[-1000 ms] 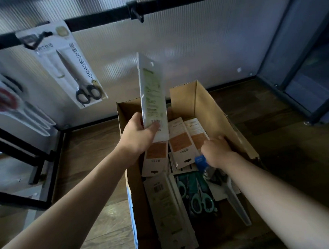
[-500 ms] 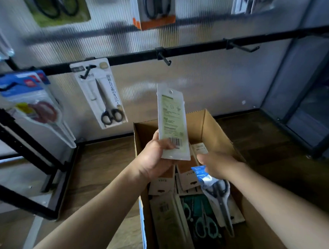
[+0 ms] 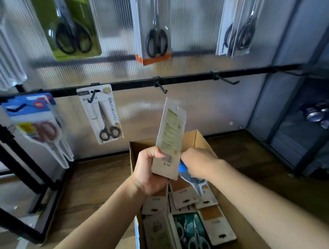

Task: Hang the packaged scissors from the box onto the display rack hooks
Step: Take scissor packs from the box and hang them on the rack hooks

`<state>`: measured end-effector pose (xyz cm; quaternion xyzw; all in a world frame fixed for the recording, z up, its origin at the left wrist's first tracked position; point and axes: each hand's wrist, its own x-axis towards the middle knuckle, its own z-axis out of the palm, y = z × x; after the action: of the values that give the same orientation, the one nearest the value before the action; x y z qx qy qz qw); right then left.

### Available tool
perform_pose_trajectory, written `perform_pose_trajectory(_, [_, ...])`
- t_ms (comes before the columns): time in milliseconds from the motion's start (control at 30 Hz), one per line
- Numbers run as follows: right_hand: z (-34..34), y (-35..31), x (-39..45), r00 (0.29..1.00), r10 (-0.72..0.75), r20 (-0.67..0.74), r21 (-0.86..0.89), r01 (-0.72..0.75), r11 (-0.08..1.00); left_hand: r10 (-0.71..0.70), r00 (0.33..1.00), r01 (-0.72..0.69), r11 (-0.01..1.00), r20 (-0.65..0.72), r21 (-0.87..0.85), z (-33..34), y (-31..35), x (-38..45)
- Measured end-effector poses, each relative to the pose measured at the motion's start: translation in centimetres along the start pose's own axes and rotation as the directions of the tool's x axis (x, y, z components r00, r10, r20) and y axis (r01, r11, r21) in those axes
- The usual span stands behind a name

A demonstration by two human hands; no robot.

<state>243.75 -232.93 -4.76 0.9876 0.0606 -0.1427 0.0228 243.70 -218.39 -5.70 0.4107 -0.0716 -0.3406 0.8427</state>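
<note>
1. Left hand (image 3: 149,172): fingers and thumb wrapped round the lower end of a pack (image 3: 168,141), barcode side facing the camera. Pack upright, long axis near vertical, leaning slightly right; hang hole at its top end.
2. Right hand (image 3: 197,162): just right of the pack's lower end, fingers curled round a blue-handled pair (image 3: 190,176) in clear wrap, which points down into the box.
3. Hook (image 3: 161,88): bare, on the black rail (image 3: 189,80), directly above the pack's top end and near it, slightly left. Judgement: the coming move is a lift up and toward the wall, threading the hole over this hook; the left hand is the nearer one.
4. Second bare hook (image 3: 226,81): on the same rail, right of the pack.
5. Box (image 3: 193,138): open, below the pack, holding more carded packs and a teal-handled pair.
6. Hung stock: white card (image 3: 100,112) left of the pack on the rail; others above, blurred.
</note>
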Motion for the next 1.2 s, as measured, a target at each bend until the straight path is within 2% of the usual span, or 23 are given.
perform_pose_trajectory(167, [0.7,0.6,-0.7,0.994,0.104,0.034,0.03,-0.105,0.994,0.027,0.989,-0.006,0.99,0.147,-0.14,-0.3,0.4,0.1])
perform_pose_trajectory(333, [2.0,1.3,-1.2,0.994,0.101,0.046,0.026,-0.102,0.994,0.044,0.918,0.029,0.983,0.394,-0.179,0.7,0.9,-0.5])
perform_pose_trajectory(400, [2.1,1.4,-1.0,0.995,0.088,0.056,0.01,-0.089,0.996,0.068,0.912,0.009,0.983,0.403,-0.185,1.3,1.1,-0.4])
perform_pose_trajectory(467, [1.9,1.6,-1.0,0.992,0.098,0.082,0.005,-0.099,0.995,0.074,0.933,-0.012,0.984,0.352,-0.175,1.6,1.3,-0.4])
perform_pose_trajectory(533, [1.3,1.7,-1.2,0.994,0.087,0.061,0.022,-0.088,0.996,0.055,0.963,-0.024,0.993,0.264,-0.118,1.9,1.8,-0.6])
perform_pose_trajectory(633, [0.2,1.8,-1.3,0.999,0.04,0.006,0.021,-0.04,0.999,0.024,0.995,-0.031,0.997,0.1,0.069,2.3,2.8,-1.3])
perform_pose_trajectory(700, [-0.5,1.6,-0.9,1.0,0.016,-0.026,0.007,-0.015,1.0,0.091,0.994,-0.101,0.969,0.054,0.226,2.7,3.7,-1.8])
perform_pose_trajectory(733, [-1.0,1.4,-0.6,0.999,0.004,-0.042,-0.001,-0.004,1.0,0.151,0.987,-0.162,0.925,0.059,0.345,3.0,4.3,-2.1])
perform_pose_trajectory(800, [-2.0,0.8,0.1,0.998,-0.016,-0.069,-0.007,0.016,1.0,0.282,0.957,-0.273,0.775,0.076,0.569,3.3,5.4,-2.6])
perform_pose_trajectory(867, [-3.1,0.0,0.6,0.994,-0.055,-0.093,-0.02,0.053,0.998,0.399,0.916,-0.328,0.682,0.043,0.653,3.6,6.7,-3.2])
perform_pose_trajectory(933, [-4.5,-1.0,0.8,0.988,-0.096,-0.121,-0.028,0.093,0.995,0.524,0.851,-0.377,0.634,-0.017,0.675,3.8,7.8,-3.7])
perform_pose_trajectory(1000, [-6.0,-2.0,0.9,0.986,-0.119,-0.117,-0.031,0.116,0.993,0.675,0.724,-0.426,0.597,-0.139,0.68,3.5,8.6,-3.8])
perform_pose_trajectory(1100, [-7.7,-3.9,0.9,0.981,-0.15,-0.124,-0.036,0.146,0.989,0.835,0.475,-0.544,0.527,-0.278,0.653,2.6,10.4,-4.1])
perform_pose_trajectory(1200, [-8.8,-5.7,1.2,0.965,-0.207,-0.163,-0.061,0.199,0.978,0.892,0.345,-0.595,0.448,-0.291,0.667,2.4,12.5,-5.4])
